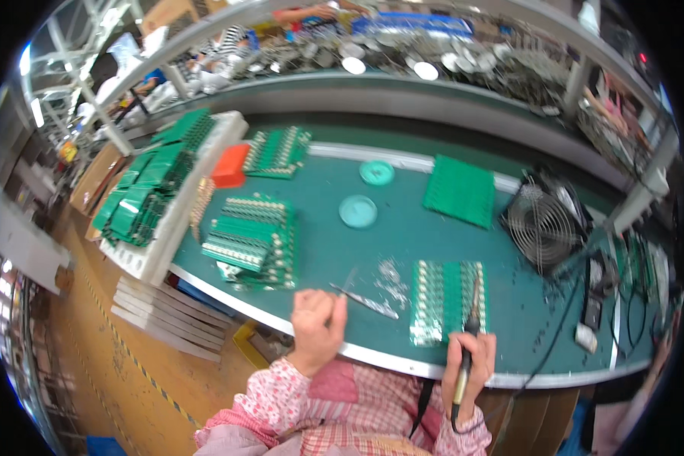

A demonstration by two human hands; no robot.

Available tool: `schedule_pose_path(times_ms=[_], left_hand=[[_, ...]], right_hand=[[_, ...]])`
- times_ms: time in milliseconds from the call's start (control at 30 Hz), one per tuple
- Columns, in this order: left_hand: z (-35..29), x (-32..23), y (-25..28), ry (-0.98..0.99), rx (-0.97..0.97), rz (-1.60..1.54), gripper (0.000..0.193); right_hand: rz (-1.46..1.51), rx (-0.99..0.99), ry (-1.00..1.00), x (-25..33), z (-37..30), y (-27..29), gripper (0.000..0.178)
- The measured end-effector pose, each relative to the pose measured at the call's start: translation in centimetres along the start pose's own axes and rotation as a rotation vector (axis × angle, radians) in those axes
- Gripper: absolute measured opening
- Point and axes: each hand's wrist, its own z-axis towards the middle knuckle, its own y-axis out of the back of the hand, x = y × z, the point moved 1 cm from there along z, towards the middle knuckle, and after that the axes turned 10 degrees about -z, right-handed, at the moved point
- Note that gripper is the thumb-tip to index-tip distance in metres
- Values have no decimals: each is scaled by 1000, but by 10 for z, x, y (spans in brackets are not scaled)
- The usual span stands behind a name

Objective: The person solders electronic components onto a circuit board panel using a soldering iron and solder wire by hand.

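Green circuit panel point(447, 302) lies under the soldering iron point(467, 346) — right hand point(475, 365) fisted round it (left hand point(317, 323) pinches tweezers point(361, 298)).

right hand point(475, 359) gripping soldering iron point(466, 346) — green circuit panel point(447, 300)

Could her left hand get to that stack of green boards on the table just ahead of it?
Probably yes. The left hand is closed on tweezers, and bare table lies between it and the stack of boards.
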Motion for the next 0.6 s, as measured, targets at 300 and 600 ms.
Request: schedule_pose_path(times_ms=[300,600], left_hand=[[24,-19,-1,-184,364,129,13],[22,-7,9,-300,668,305,27]], right_hand=[[7,-55,-1,-7,2,-4,16],[12,-71,39,-7,-3,-1,14]])
